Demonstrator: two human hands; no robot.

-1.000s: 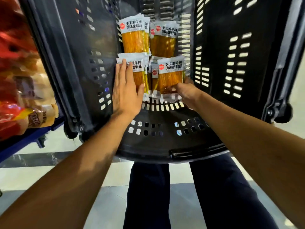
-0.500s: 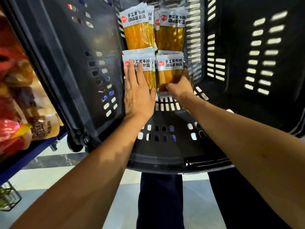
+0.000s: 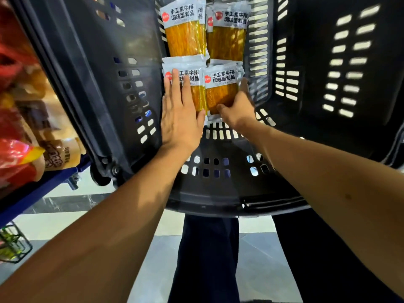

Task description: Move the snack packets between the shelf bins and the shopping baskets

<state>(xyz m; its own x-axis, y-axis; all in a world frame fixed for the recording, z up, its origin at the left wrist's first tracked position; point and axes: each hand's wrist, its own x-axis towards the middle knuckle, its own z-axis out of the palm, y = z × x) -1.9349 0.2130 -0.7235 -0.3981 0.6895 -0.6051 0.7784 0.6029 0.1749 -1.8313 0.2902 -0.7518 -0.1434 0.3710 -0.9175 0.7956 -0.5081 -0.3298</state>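
Stacks of orange snack packets with white printed tops lie on the floor of a black shopping basket (image 3: 214, 193). Two stacks sit at the far end (image 3: 185, 33) and two nearer me. My left hand (image 3: 180, 119) lies flat, fingers straight, on the near-left stack (image 3: 190, 71). My right hand (image 3: 237, 110) grips the lower end of the near-right stack (image 3: 220, 84), thumb on top and fingers round its right side.
The basket's slotted walls rise on both sides (image 3: 328, 73). A blue shelf edge (image 3: 43, 189) at the left carries red and brown snack bags (image 3: 19, 158). A tiled floor and my dark trousers (image 3: 207, 259) show below the basket.
My left hand has stayed flat on the near-left stack. My right hand has closed further round the near-right stack. The view has moved closer to the packets.
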